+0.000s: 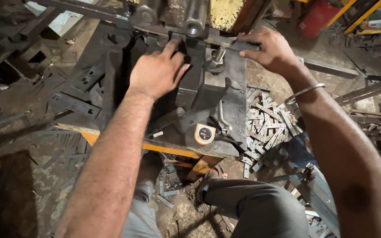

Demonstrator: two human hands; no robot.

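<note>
The left hand (157, 70) lies palm-down on the dark steel block (190, 83) of a press, fingers loosely spread, index finger stretched toward the die and gripping nothing. The right hand (270, 49) pinches the end of a flat metal strip (239, 44) that runs across the press between both hands. The strip's left end is hidden behind the machine's rollers (195, 20), whose tops are cut off by the frame. Below the hands lie a round orange-and-white tape measure (204, 133) and a wrench (223, 121). A heap of punched metal pieces (267, 125) sits right of them; a red container (316, 17) stands at top right.
</note>
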